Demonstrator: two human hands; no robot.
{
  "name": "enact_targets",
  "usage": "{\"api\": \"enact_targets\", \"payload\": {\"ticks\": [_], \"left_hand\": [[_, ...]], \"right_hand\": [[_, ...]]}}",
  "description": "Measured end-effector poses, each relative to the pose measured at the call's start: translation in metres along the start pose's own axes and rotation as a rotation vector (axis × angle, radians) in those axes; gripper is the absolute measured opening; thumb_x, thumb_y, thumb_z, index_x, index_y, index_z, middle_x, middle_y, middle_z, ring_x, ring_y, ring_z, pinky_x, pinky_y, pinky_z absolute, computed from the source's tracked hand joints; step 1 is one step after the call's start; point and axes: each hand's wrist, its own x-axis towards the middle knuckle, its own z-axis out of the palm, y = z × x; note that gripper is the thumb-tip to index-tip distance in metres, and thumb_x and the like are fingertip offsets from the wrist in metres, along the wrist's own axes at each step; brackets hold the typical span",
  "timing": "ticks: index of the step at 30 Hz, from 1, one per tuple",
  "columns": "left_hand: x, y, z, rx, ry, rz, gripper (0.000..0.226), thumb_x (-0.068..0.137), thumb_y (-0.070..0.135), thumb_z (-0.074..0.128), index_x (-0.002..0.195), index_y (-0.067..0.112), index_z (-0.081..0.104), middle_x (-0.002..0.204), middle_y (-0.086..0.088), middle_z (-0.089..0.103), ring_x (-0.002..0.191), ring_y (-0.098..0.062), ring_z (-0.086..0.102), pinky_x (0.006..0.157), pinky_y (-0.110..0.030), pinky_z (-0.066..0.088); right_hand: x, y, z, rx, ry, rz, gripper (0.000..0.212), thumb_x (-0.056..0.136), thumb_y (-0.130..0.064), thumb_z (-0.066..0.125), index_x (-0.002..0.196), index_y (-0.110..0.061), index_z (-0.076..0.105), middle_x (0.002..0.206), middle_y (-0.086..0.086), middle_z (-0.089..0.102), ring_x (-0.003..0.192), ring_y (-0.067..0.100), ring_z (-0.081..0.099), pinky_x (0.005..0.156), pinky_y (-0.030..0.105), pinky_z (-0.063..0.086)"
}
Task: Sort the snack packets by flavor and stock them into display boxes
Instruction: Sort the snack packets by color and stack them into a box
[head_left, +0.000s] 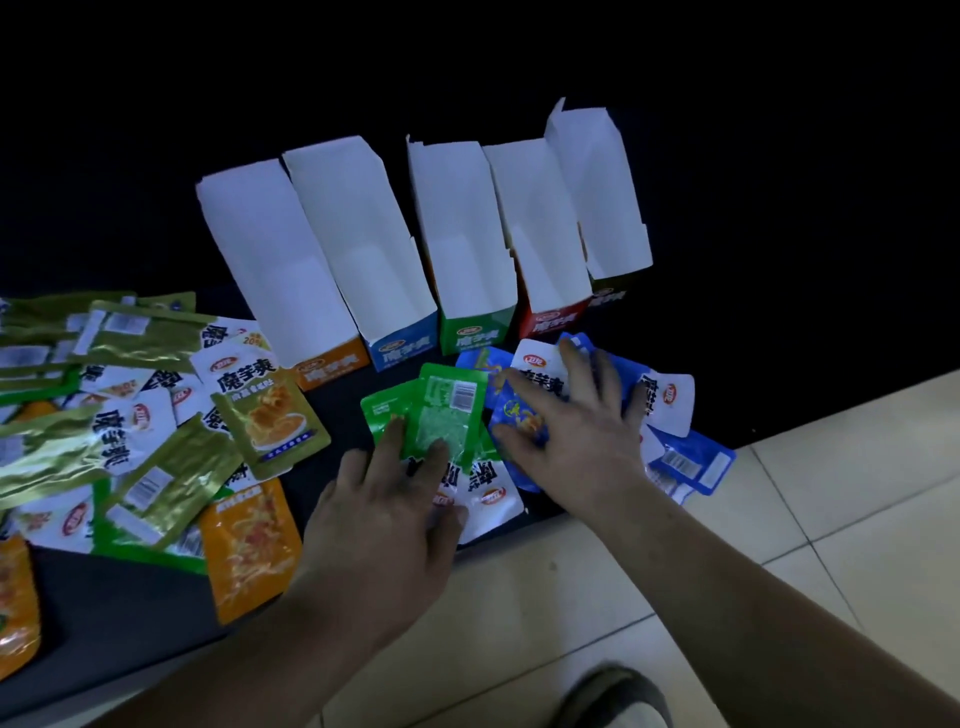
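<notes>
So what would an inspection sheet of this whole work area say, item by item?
Surface: dark surface, dimly lit, its edge beside pale tiles.
Job's things: five open display boxes in a row, insides look empty; green packets and blue packets grouped in front of them; mixed pile of gold-green, orange and white packets at left.
Clutter: nothing seen.
Hands: left hand rests with spread fingers on the green packets; right hand lies spread over the blue packets.
Cables: nothing seen.
Surroundings: tiled floor, a shoe at the bottom; background black.
</notes>
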Motion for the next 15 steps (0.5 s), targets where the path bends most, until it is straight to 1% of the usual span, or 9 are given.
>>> {"api": "enact_targets", "payload": {"ticks": [2, 4, 6, 8, 10, 12, 13, 14, 15], "left_hand": [[-0.002, -0.004, 0.001, 0.000, 0.003, 0.012, 0.062, 0.093, 0.054, 0.041, 0.133, 0.016, 0.068, 0.140, -0.022, 0.057, 0.109, -0.042, 0.059, 0.078, -0.052, 0.061], [-0.003, -0.006, 0.002, 0.014, 0.005, 0.029, 0.060, 0.094, 0.052, 0.041, 0.131, 0.014, 0.069, 0.138, -0.023, 0.057, 0.108, -0.042, 0.059, 0.080, -0.052, 0.060], [-0.001, -0.007, -0.004, 0.016, 0.028, 0.050, 0.059, 0.093, 0.052, 0.042, 0.125, 0.014, 0.072, 0.139, -0.024, 0.057, 0.107, -0.043, 0.059, 0.080, -0.053, 0.059], [0.003, -0.003, -0.015, 0.032, 0.107, 0.094, 0.053, 0.090, 0.051, 0.046, 0.115, 0.015, 0.076, 0.140, -0.022, 0.056, 0.110, -0.044, 0.057, 0.083, -0.054, 0.056], [0.014, 0.009, -0.026, 0.018, 0.209, 0.200, 0.048, 0.088, 0.046, 0.050, 0.116, 0.015, 0.074, 0.144, -0.020, 0.054, 0.119, -0.043, 0.054, 0.091, -0.054, 0.053], [0.032, 0.033, -0.035, -0.015, 0.156, 0.290, 0.053, 0.088, 0.044, 0.054, 0.135, 0.020, 0.064, 0.149, -0.018, 0.051, 0.132, -0.042, 0.049, 0.105, -0.054, 0.047], [0.041, 0.046, -0.037, -0.012, 0.084, 0.301, 0.060, 0.092, 0.046, 0.052, 0.148, 0.025, 0.051, 0.154, -0.018, 0.045, 0.140, -0.042, 0.041, 0.114, -0.054, 0.039], [0.052, 0.057, -0.035, 0.014, 0.002, 0.275, 0.066, 0.097, 0.050, 0.047, 0.159, 0.030, 0.033, 0.159, -0.018, 0.036, 0.148, -0.041, 0.029, 0.121, -0.053, 0.028], [0.062, 0.065, -0.031, 0.067, -0.088, 0.234, 0.072, 0.100, 0.055, 0.042, 0.163, 0.032, 0.014, 0.163, -0.020, 0.028, 0.153, -0.041, 0.018, 0.125, -0.053, 0.018]], "right_hand": [[0.003, -0.001, -0.002, 0.004, -0.013, 0.028, 0.063, 0.085, -0.072, 0.048, 0.146, -0.053, 0.044, 0.168, 0.001, 0.017, 0.155, 0.035, 0.010, 0.118, 0.071, 0.009], [0.003, 0.006, -0.009, 0.002, 0.002, 0.049, 0.066, 0.085, -0.068, 0.054, 0.148, -0.050, 0.043, 0.168, 0.002, 0.018, 0.153, 0.033, 0.016, 0.119, 0.064, 0.021], [0.001, 0.018, -0.018, 0.019, 0.068, 0.057, 0.075, 0.083, -0.066, 0.063, 0.152, -0.044, 0.042, 0.167, 0.005, 0.024, 0.150, 0.035, 0.025, 0.116, 0.056, 0.032], [-0.003, 0.031, -0.023, 0.055, 0.109, 0.109, 0.086, 0.078, -0.070, 0.068, 0.154, -0.040, 0.041, 0.166, 0.007, 0.027, 0.149, 0.037, 0.026, 0.117, 0.051, 0.030], [-0.006, 0.037, -0.024, 0.036, 0.121, 0.141, 0.088, 0.074, -0.079, 0.060, 0.150, -0.038, 0.047, 0.165, 0.009, 0.031, 0.150, 0.039, 0.025, 0.120, 0.053, 0.026], [-0.008, 0.042, -0.024, 0.048, 0.032, 0.165, 0.087, 0.074, -0.084, 0.046, 0.150, -0.042, 0.045, 0.164, 0.009, 0.034, 0.152, 0.039, 0.022, 0.123, 0.055, 0.019], [-0.010, 0.044, -0.024, 0.068, -0.013, 0.166, 0.086, 0.076, -0.083, 0.041, 0.153, -0.044, 0.041, 0.164, 0.010, 0.035, 0.153, 0.038, 0.023, 0.124, 0.054, 0.017], [-0.012, 0.047, -0.023, 0.092, -0.024, 0.159, 0.084, 0.079, -0.082, 0.037, 0.154, -0.045, 0.039, 0.162, 0.012, 0.038, 0.152, 0.038, 0.026, 0.123, 0.055, 0.018], [-0.014, 0.049, -0.023, 0.117, -0.006, 0.154, 0.082, 0.080, -0.080, 0.035, 0.154, -0.044, 0.040, 0.159, 0.013, 0.042, 0.150, 0.039, 0.030, 0.122, 0.055, 0.022]]}}
